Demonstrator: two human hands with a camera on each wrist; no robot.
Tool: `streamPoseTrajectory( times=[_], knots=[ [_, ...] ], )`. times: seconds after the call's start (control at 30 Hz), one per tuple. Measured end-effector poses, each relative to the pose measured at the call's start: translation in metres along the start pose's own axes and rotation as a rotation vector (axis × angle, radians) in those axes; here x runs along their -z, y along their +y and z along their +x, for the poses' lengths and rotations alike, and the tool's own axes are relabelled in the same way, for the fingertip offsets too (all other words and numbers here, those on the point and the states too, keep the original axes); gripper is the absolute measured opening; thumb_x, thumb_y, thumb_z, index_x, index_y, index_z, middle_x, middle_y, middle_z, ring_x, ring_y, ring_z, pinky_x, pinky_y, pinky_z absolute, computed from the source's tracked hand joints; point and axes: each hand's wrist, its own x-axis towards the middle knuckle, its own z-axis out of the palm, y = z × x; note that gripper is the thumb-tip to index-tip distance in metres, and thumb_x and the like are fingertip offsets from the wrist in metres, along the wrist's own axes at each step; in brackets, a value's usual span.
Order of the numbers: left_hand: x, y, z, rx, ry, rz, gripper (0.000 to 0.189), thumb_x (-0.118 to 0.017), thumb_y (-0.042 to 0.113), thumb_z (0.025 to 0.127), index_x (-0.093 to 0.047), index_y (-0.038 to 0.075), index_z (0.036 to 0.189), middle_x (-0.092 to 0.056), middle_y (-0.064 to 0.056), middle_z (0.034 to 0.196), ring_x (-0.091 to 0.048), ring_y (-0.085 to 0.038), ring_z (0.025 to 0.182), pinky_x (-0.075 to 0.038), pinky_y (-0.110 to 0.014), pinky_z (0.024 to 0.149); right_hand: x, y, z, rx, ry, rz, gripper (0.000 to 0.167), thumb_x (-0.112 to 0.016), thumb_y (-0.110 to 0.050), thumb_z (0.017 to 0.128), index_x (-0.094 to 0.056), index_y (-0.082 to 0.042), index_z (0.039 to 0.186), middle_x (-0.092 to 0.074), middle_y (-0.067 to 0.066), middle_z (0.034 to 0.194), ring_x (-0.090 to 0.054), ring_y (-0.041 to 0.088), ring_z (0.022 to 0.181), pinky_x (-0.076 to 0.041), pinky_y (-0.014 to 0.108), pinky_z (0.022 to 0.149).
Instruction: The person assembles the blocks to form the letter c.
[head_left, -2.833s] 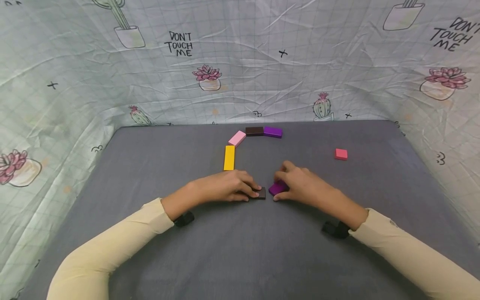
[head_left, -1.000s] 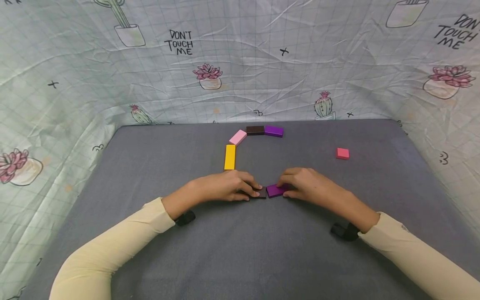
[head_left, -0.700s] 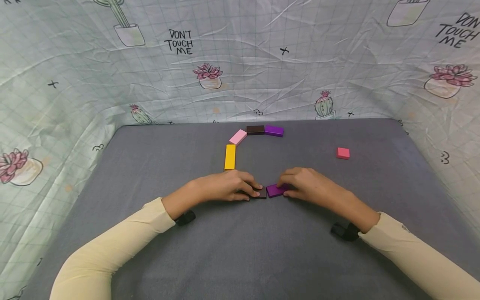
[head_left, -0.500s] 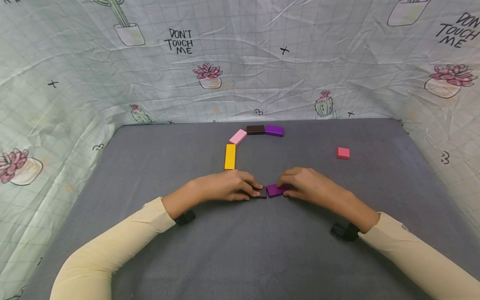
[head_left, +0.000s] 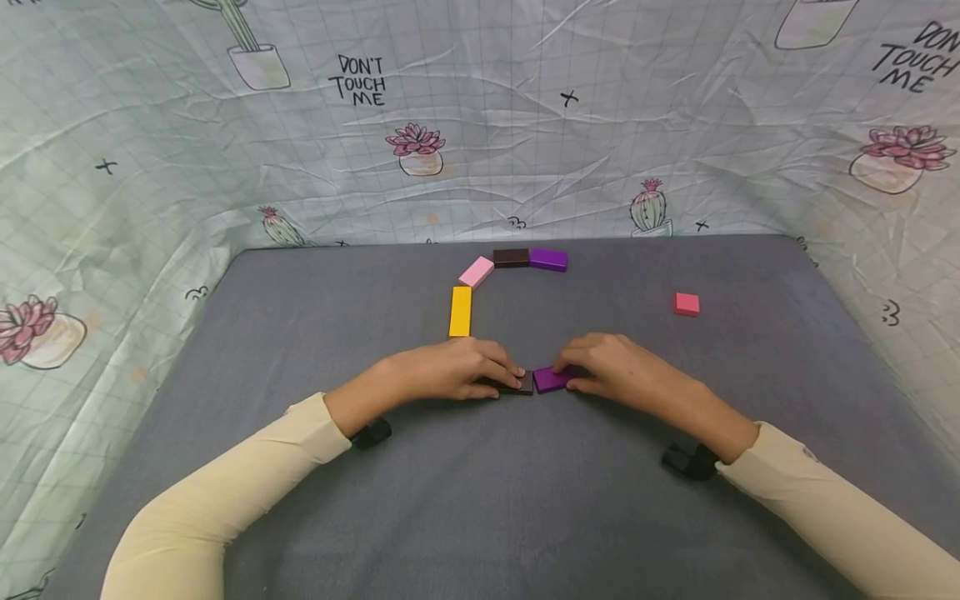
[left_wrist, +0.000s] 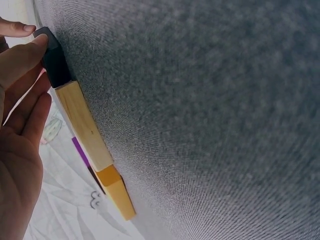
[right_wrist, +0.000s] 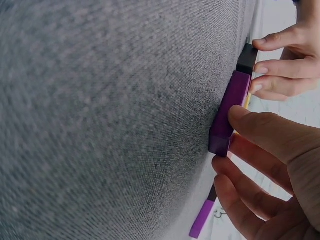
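Note:
In the head view my left hand [head_left: 468, 369] holds a black block [head_left: 525, 383] flat on the grey cloth, thumb and fingers at its sides. My right hand [head_left: 615, 367] pinches a purple block [head_left: 550, 380], whose left end meets the black block's right end at a slight angle. The right wrist view shows my right thumb on the side of the purple block [right_wrist: 232, 100]. Past the black block [left_wrist: 55, 57] in the left wrist view comes a plain wooden block [left_wrist: 82, 120], end to end with it; my left hand hides it from the head camera.
Beyond my left hand, a yellow block [head_left: 461, 312], a light pink block [head_left: 476, 272], a dark brown block [head_left: 511, 258] and another purple block [head_left: 549, 260] form a curve. A red-pink block [head_left: 686, 304] lies apart at right. Patterned fabric [head_left: 480, 117] walls the table's back and sides.
My right hand has slid the purple block left against the black one and turned it slightly. Over the last second both hands stay nearly still; my left fingers shift a little.

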Motion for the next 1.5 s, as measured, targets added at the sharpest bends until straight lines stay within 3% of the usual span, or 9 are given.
streamPoseTrajectory(
  times=[0.6, 0.97, 1.5],
  knots=[
    [0.0017, 0.0031, 0.0006, 0.025, -0.011, 0.026, 0.029, -0.074, 0.013, 0.095, -0.075, 0.009, 0.123, -0.07, -0.002, 0.125, -0.062, -0.016, 0.119, -0.048, -0.026, 0.104, 0.0002, 0.0013, 0.0011, -0.005, -0.003, 0.006, 0.019, -0.084, -0.011, 0.085, -0.075, -0.012, 0.102, -0.073, 0.0, 0.1, -0.068, 0.016, 0.094, -0.057, 0.039, 0.081],
    [0.0009, 0.0045, 0.0006, 0.028, -0.004, 0.027, 0.028, -0.074, 0.013, 0.095, -0.075, 0.01, 0.122, -0.07, -0.001, 0.125, -0.062, -0.016, 0.118, -0.048, -0.026, 0.103, 0.0012, 0.0065, -0.0044, 0.075, -0.009, -0.009, 0.025, -0.085, -0.013, 0.084, -0.076, -0.013, 0.107, -0.072, 0.002, 0.113, -0.067, 0.02, 0.106, -0.056, 0.04, 0.09],
    [0.0001, 0.0043, 0.0012, 0.041, -0.012, 0.019, 0.027, -0.074, 0.013, 0.095, -0.076, 0.01, 0.122, -0.069, -0.002, 0.126, -0.062, -0.016, 0.119, -0.048, -0.027, 0.104, 0.0021, 0.0055, -0.0057, 0.091, -0.004, -0.01, 0.024, -0.083, -0.012, 0.085, -0.076, -0.013, 0.108, -0.073, 0.001, 0.112, -0.067, 0.019, 0.105, -0.056, 0.04, 0.089]
  ],
)
